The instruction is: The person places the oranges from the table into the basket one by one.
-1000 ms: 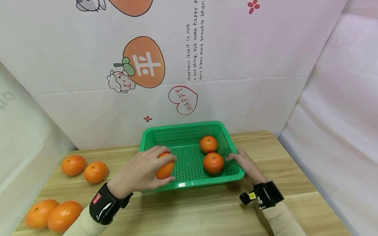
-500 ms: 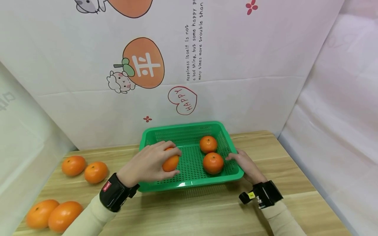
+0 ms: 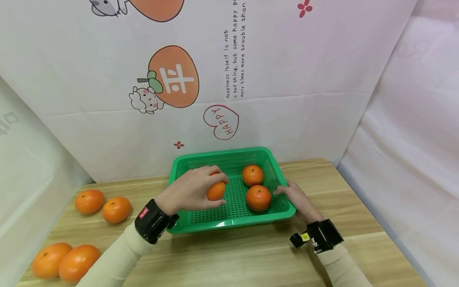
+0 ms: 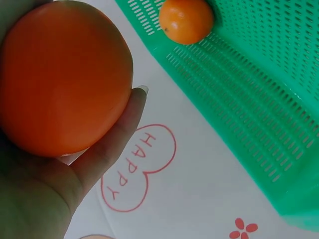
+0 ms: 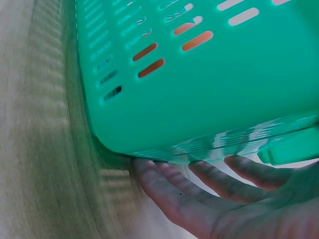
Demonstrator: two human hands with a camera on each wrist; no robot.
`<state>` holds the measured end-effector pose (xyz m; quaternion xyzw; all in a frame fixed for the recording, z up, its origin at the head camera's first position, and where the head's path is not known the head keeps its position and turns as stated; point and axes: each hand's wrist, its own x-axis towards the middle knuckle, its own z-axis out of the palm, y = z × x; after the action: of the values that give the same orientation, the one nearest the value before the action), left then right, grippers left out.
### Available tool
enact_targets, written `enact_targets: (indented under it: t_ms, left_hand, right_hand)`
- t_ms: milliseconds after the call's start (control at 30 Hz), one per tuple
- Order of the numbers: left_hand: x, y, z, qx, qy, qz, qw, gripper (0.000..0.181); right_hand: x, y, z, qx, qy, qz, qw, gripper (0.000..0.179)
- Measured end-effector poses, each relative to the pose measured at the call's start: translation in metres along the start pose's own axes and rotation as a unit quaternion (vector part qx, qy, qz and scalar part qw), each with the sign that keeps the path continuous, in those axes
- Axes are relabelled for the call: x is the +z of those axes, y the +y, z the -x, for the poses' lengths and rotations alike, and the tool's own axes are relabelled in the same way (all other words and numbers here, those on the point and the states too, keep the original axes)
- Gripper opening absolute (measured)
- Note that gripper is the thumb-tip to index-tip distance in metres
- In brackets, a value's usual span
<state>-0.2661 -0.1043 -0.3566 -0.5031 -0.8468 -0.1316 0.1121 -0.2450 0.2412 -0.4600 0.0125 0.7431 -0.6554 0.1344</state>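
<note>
My left hand [image 3: 191,189] holds a mandarin [image 3: 216,190] over the left half of a green plastic basket [image 3: 233,222]. In the left wrist view the fruit [image 4: 65,79] fills the palm, with a finger curved along its side. My right hand [image 3: 301,201] grips the basket's right side, the thumb over the rim; its fingers [image 5: 169,194] press against the outer wall in the right wrist view. Two more mandarins lie in the basket's right part, a rear mandarin [image 3: 252,175] and a front mandarin [image 3: 259,198].
On the wooden table [image 3: 222,259], left of the basket, sit a pair of mandarins [image 3: 89,201] at the back and another pair [image 3: 79,263] nearer the front. A printed white cloth [image 3: 287,79] hangs right behind the basket, with white sheets at both sides.
My left hand has carried its mandarin rightward and slightly back across the basket. The right hand, basket and other mandarins have stayed in place.
</note>
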Motion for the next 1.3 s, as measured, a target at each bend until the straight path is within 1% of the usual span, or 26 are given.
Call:
enact_targets:
  t_ms: [67,233,400,600,733,967,1167,1300]
  left_hand:
    - [0.003,-0.001,-0.003,-0.003,-0.012,0.0,0.9999,0.041]
    - [0.008,-0.005,-0.014,-0.022,-0.041,-0.004,0.9989,0.041]
    - [0.013,-0.009,-0.024,-0.028,-0.053,0.0,0.9982,0.041]
    - [0.021,-0.014,-0.031,-0.041,-0.078,0.005,0.9961,0.042]
    - [0.026,-0.018,-0.035,-0.05,-0.097,-0.002,0.994,0.044]
    - [0.033,-0.025,-0.045,-0.074,-0.119,0.005,0.9901,0.044]
    - [0.042,-0.032,-0.051,-0.095,-0.14,0.007,0.9856,0.046]
    - [0.049,-0.037,-0.056,-0.106,-0.144,0.011,0.9839,0.046]
  right_hand:
    - [0.0,-0.001,0.0,-0.001,0.0,0.002,1.0,0.076]
    - [-0.002,-0.001,0.001,0.001,0.007,0.007,1.0,0.077]
    - [-0.002,0.0,0.002,0.008,0.013,0.012,0.9998,0.077]
    - [-0.001,0.003,0.003,-0.004,0.008,0.008,0.9999,0.074]
    - [0.0,0.002,0.002,-0.008,0.009,0.007,0.9999,0.072]
    - [0.0,0.001,0.002,-0.011,0.008,0.011,0.9999,0.071]
    - [0.001,0.001,0.001,-0.007,0.006,0.008,0.9999,0.072]
    - [0.001,0.001,0.001,-0.006,0.009,0.008,0.9999,0.071]
